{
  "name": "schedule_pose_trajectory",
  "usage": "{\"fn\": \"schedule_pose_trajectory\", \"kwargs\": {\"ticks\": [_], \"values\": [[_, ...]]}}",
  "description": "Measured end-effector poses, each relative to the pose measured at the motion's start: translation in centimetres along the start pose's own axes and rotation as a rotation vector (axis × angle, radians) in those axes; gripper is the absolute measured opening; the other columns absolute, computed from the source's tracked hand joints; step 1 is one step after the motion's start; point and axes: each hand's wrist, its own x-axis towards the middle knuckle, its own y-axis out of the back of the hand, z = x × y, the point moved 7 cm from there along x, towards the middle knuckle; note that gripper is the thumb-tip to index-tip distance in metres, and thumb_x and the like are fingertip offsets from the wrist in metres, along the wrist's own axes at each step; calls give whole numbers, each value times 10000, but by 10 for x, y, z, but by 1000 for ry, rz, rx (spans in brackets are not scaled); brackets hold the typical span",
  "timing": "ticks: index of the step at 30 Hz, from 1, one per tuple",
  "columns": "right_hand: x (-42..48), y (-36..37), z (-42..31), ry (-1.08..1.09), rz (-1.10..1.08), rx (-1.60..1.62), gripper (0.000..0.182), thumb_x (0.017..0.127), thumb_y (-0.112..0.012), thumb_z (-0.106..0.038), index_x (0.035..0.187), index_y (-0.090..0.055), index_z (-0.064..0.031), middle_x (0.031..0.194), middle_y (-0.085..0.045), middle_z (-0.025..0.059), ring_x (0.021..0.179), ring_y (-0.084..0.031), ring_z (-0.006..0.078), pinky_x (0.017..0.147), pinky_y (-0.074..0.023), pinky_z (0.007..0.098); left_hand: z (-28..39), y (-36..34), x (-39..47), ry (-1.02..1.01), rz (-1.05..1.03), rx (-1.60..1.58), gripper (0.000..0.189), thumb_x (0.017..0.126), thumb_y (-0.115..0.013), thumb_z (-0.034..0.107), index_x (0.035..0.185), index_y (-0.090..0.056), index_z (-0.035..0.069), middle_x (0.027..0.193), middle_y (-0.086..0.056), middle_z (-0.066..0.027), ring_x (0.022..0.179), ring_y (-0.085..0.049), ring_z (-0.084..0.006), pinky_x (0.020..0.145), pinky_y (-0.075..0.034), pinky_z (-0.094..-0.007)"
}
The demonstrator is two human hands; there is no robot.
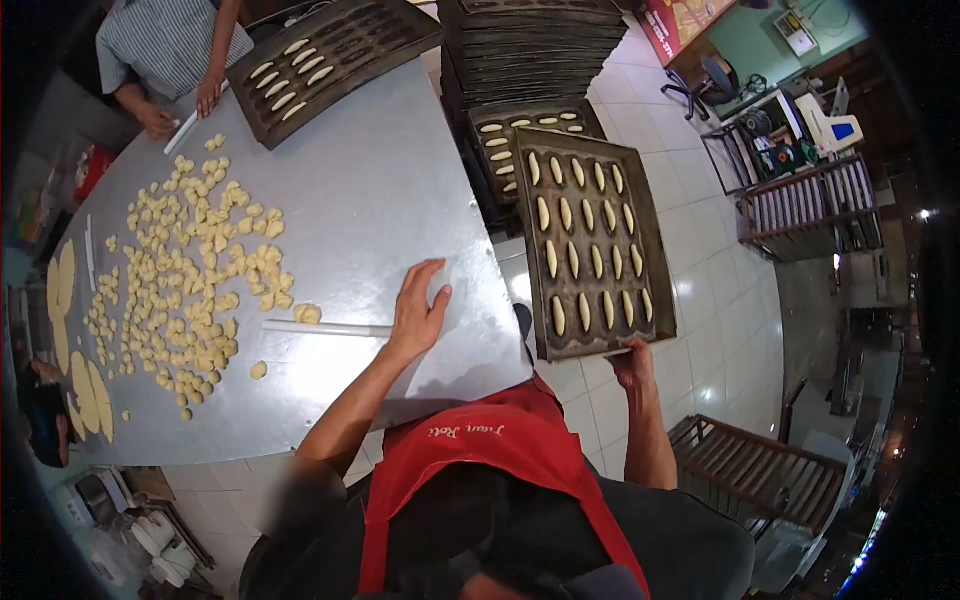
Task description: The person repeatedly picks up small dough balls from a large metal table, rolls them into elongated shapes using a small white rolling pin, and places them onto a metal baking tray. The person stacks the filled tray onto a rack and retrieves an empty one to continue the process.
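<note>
My right hand [634, 364] grips the near edge of a dark metal baking tray [667, 300], held out past the table's right side. Rows of slim dough pieces [597, 261] lie in the tray's hollows. Over the metal table [360, 187] my left hand [420, 311] is empty, its thumb apart from the fingers. A white rolling rod [322, 328] lies on the table and ends under or behind that hand. Many small dough balls [202, 262] spread over the table to the left of it, with one dough lump [307, 313] beside the rod.
A second tray [255, 120] with some shaped dough rests at the table's far edge, near a co-worker's hands [210, 96] at another rod [184, 133]. Behind my tray stand stacked trays [525, 60] and another filled tray [495, 120]. Flat dough sheets [91, 394] lie far left. Slatted racks [757, 469] stand right.
</note>
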Motion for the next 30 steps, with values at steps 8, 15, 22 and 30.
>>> {"fn": "schedule_pose_trajectory", "kwargs": {"ticks": [8, 15, 22, 30], "values": [[315, -105, -108, -20, -100, -174, 450, 943, -549, -109, 1367, -626, 20, 1339, -718, 216, 1195, -729, 434, 975, -665, 647, -27, -50, 83, 196, 400, 559, 550, 1104, -654, 233, 1590, -565, -9, 1711, -445, -262, 1580, -396, -459, 1293, -317, -581], [474, -83, -85, -68, 49, -188, 275, 981, -531, -94, 1224, -607, 9, 1291, -695, 233, 1156, -729, 448, 986, -696, 643, -2, -60, 93, 269, 415, 744, 506, 1121, -561, 249, 1555, -619, -5, 1640, -545, -265, 1521, -490, -462, 1290, -339, -565], [510, -64, -53, -238, -69, -205, 424, 1026, -477, -8, 1435, -572, 51, 1331, -716, 230, 1204, -743, 418, 1008, -698, 629, 4, -70, 102, 296, 388, 804, 504, 1134, -519, 241, 1547, -611, -34, 1629, -556, -277, 1528, -486, -449, 1288, -328, -554], [506, -87, -41, -213, -99, -224, 377, 1127, -606, -160, 1445, -586, 41, 1419, -658, 266, 1244, -708, 415, 974, -708, 584, 2, -69, 108, 252, 385, 805, 500, 1134, -515, 245, 1546, -610, -21, 1615, -558, -282, 1521, -487, -452, 1278, -336, -559]]}}
